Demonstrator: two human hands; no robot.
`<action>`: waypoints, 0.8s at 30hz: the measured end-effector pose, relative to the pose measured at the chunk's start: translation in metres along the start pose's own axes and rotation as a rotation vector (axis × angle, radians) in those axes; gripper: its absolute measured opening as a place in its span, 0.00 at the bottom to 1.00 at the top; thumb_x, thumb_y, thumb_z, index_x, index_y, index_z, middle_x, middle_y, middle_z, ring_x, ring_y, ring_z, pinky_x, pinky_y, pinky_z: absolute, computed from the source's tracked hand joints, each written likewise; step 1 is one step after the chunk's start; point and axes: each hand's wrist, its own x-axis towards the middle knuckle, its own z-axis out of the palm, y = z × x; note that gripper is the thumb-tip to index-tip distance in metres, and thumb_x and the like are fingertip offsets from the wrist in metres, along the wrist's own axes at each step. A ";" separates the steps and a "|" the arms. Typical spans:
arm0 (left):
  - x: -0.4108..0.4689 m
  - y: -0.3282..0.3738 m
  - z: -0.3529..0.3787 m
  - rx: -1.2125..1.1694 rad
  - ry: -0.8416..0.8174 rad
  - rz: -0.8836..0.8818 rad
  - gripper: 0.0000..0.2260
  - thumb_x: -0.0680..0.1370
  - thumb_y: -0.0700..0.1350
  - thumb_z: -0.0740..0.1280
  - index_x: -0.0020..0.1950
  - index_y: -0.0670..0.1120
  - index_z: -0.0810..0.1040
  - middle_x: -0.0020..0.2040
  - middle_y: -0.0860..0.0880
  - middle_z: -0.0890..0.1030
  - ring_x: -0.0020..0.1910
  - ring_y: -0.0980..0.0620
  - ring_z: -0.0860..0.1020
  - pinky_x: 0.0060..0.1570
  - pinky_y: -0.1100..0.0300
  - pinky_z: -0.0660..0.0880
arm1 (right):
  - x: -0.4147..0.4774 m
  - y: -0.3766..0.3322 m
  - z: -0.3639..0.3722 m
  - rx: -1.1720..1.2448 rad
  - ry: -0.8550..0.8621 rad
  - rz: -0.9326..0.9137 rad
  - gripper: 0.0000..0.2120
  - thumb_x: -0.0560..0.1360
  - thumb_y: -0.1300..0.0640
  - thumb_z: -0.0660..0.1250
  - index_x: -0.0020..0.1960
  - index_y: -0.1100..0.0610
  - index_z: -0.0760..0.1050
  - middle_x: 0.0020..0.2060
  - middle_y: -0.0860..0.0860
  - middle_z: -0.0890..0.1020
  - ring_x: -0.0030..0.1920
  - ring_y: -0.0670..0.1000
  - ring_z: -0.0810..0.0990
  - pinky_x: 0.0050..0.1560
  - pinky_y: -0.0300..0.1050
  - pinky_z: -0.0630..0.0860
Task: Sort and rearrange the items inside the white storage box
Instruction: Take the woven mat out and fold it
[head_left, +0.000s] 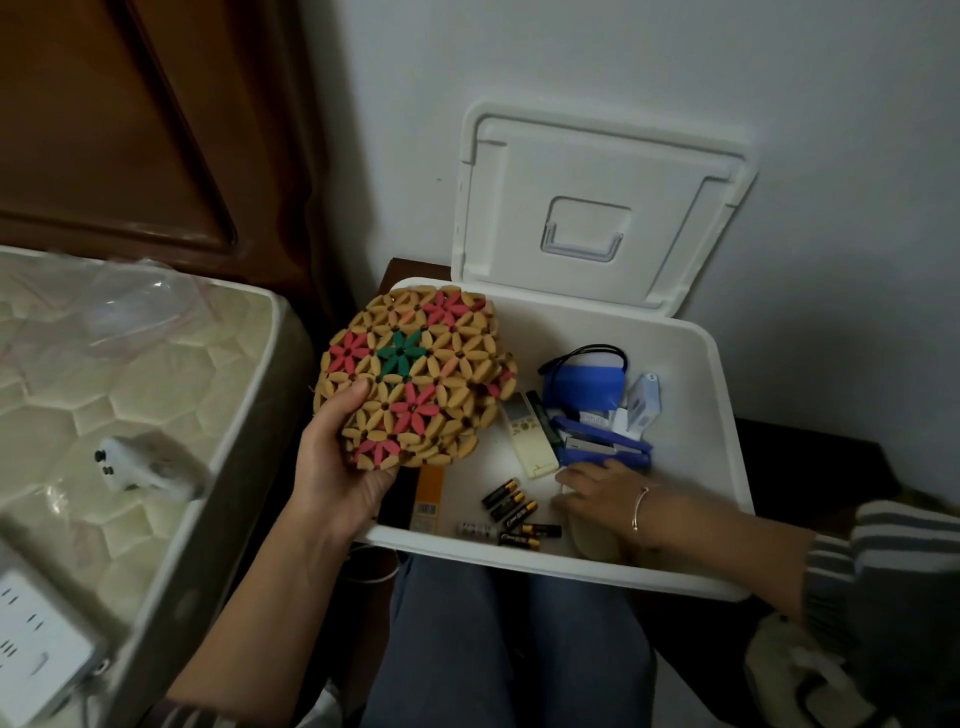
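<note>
the box (722, 467) sits before the wall, its lid (602, 208) upright behind; batteries (511, 506) lie near, a remote (527, 434) farther in; the mattress (104, 389) lies left.

Tan flower-patterned mat (415, 374) (pink blooms, one green), white box (724, 415), black-and-gold batteries (506, 501), blue pouch (587, 387)

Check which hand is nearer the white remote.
Right. The right hand rests in the box beside the remote, at its near end; the left hand holds the beaded mat over the box's left side.
</note>
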 end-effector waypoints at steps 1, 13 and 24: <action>0.000 0.000 -0.001 -0.015 -0.001 0.004 0.24 0.75 0.45 0.64 0.71 0.43 0.69 0.64 0.39 0.78 0.61 0.40 0.78 0.46 0.52 0.81 | 0.002 -0.001 0.001 -0.038 0.023 -0.008 0.36 0.70 0.61 0.70 0.73 0.51 0.57 0.74 0.55 0.56 0.74 0.57 0.55 0.68 0.56 0.62; -0.001 0.000 0.001 -0.074 -0.001 0.008 0.25 0.75 0.45 0.64 0.72 0.43 0.67 0.64 0.39 0.78 0.60 0.41 0.79 0.44 0.54 0.82 | 0.005 -0.006 -0.012 -0.144 0.153 0.012 0.21 0.72 0.63 0.66 0.64 0.57 0.68 0.66 0.59 0.64 0.65 0.60 0.63 0.62 0.55 0.65; -0.002 0.001 0.004 -0.092 0.007 -0.001 0.26 0.75 0.46 0.62 0.73 0.44 0.66 0.68 0.38 0.74 0.66 0.39 0.73 0.42 0.54 0.82 | -0.030 0.013 -0.064 -0.104 -0.004 0.002 0.20 0.73 0.59 0.68 0.62 0.53 0.68 0.60 0.53 0.75 0.60 0.55 0.70 0.58 0.51 0.68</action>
